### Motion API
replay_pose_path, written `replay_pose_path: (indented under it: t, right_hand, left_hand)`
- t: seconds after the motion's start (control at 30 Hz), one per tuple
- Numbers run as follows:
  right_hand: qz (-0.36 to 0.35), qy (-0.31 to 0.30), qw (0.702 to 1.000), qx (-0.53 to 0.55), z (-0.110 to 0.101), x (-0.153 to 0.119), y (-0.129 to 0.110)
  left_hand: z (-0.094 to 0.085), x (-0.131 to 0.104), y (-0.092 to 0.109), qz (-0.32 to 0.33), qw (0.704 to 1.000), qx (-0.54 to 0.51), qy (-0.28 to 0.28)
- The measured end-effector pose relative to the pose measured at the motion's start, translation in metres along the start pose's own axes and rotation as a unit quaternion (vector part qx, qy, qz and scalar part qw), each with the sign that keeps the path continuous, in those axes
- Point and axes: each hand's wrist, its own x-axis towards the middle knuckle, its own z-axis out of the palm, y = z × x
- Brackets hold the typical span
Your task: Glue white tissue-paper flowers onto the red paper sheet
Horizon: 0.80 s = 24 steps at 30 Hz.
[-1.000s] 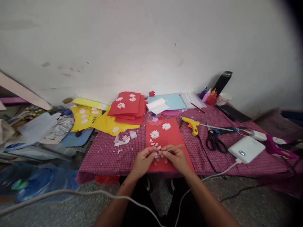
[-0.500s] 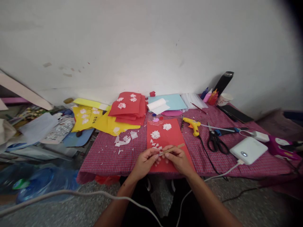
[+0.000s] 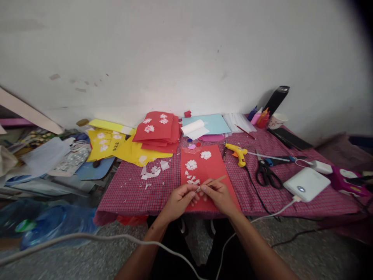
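Observation:
Both hands meet over the near part of a red paper sheet (image 3: 211,168). My right hand (image 3: 217,194) pinches a thin, flat brown stick (image 3: 218,180), one end pointing up to the right. My left hand (image 3: 182,197) is closed at the stick's other end, fingertips together; a small pale bit seems to be between them, too small to make out. On the sheet are two ruffled white paper flowers, one at the left (image 3: 191,165) and one higher up (image 3: 205,155). Several small white paper pieces (image 3: 192,180) lie just beyond my left fingers.
Torn white paper (image 3: 154,172) lies left, below red (image 3: 157,130) and yellow sheets (image 3: 131,151). A paint palette (image 3: 191,146) is behind the sheet. Right are a yellow glue gun (image 3: 239,154), black scissors (image 3: 266,175) and a white power bank (image 3: 307,184); a white cable (image 3: 116,236) crosses in front.
The fingers of both hands have shifted slightly, and my right fingertips now sit closer to the stick's lower end. The view has tilted a little; things on the table stay put.

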Motion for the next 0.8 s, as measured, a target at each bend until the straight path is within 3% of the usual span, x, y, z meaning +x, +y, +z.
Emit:
replay_pose_path:
  t: [0.3,0.8]
  right_hand:
    - [0.016,-0.032,0.999,0.038,-0.0061,-0.0040,0.0070]
    - [0.012,-0.014,1.000,0.010,-0.0007,-0.0014,0.0003]
  left_hand:
    - [-0.0025,-0.0029,0.0027,-0.001,0.999,-0.022,-0.023]
    - [0.0013,-0.0087,-0.0022,0.011,0.999,0.039,-0.014]
